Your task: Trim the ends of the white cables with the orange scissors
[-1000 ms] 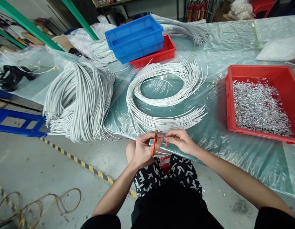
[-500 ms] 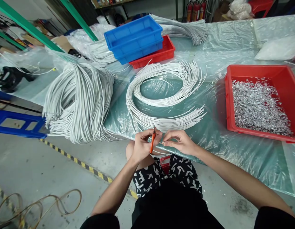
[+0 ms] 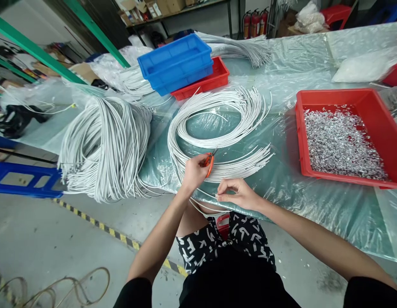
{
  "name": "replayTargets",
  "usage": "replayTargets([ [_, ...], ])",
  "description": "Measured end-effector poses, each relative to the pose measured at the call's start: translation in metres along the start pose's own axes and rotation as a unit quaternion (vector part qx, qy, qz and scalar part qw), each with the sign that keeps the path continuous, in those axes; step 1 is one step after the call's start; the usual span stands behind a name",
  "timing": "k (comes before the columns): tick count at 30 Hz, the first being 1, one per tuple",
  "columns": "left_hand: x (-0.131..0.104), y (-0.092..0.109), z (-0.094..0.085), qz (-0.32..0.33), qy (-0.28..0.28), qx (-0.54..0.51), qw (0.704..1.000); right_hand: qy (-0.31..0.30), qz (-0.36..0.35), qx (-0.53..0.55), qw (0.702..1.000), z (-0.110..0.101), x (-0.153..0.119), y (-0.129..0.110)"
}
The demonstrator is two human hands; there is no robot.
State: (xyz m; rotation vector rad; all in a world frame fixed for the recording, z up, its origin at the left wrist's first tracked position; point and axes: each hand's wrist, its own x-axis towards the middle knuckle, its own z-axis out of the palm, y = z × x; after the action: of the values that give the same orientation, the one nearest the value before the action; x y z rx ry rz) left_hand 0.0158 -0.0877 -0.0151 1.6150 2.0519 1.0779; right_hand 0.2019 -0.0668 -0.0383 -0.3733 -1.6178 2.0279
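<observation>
Your left hand (image 3: pixel 194 172) is closed around the orange-handled cutters (image 3: pixel 211 164), whose slim tips point away from you, over the near part of the white cable bundle (image 3: pixel 214 139). Your right hand (image 3: pixel 238 194) is narrow, thumb and forefinger pinched at the end of a single white cable (image 3: pixel 206 193), at the near edge of the table (image 3: pixel 339 216). The bundle curves across the plastic-covered surface directly beyond your hands, its cut ends directed to the right. To its left lies a large heap of white cables (image 3: pixel 110 145); to its right stands a red tray (image 3: pixel 300 141) containing small shiny pieces (image 3: pixel 342 145). Behind the bundle, blue bins (image 3: pixel 179 79) rest partly over a smaller red bin (image 3: pixel 222 77), near a further bundle of cables (image 3: pixel 252 49).
</observation>
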Motion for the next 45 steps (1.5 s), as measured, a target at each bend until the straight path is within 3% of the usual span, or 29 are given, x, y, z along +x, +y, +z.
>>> replayTargets([
  [4, 0.037, -0.005, 0.017, 0.025, -0.036, 0.031, 0.999, 0.005, 0.016, 0.001, 1.000, 0.000, 0.001, 0.001],
  [8, 0.051, -0.009, 0.029, 0.034, -0.061, 0.033, 0.997, 0.015, 0.031, 0.020, 0.999, 0.000, 0.001, 0.000],
  [21, 0.052, -0.026, 0.038, -0.003, -0.051, -0.004, 0.999, 0.040, 0.066, 0.055, 0.996, -0.001, 0.003, 0.002],
  [45, 0.047, -0.027, 0.040, -0.015, -0.034, -0.063, 0.997, 0.061, 0.099, 0.092, 0.989, -0.003, 0.005, 0.001],
])
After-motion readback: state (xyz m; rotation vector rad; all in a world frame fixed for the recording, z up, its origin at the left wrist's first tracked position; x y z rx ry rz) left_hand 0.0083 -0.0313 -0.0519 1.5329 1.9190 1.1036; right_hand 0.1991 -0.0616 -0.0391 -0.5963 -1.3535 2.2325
